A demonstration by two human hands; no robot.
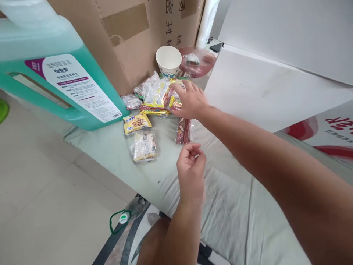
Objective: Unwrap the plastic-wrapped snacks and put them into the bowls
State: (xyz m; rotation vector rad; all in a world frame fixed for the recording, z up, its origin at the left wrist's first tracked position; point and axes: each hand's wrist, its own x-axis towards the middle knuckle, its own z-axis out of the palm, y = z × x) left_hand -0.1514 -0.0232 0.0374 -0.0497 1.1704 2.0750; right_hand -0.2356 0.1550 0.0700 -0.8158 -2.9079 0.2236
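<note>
My right hand (190,99) reaches over a pile of wrapped snacks, fingers spread and palm down, at a yellow and red snack packet (175,102). Whether its fingertips touch the packet I cannot tell. Nearer me, my left hand (191,165) hovers above the cloth with its fingers curled in, and nothing shows in it. Just beyond it lie dark red snack packets (183,131). To the left are a yellow cookie packet (136,123) and a clear-wrapped snack (145,146). Crumpled clear wrapping (154,90) tops the heap, with a long yellow packet (156,112) along its front.
A white paper cup (168,60) and a pink ribbed plate (202,60) stand behind the heap. A large jug of green liquid (79,88) and a cardboard box (132,44) border the left and back. White board (248,84) borders the right. A bottle (136,208) is below the table edge.
</note>
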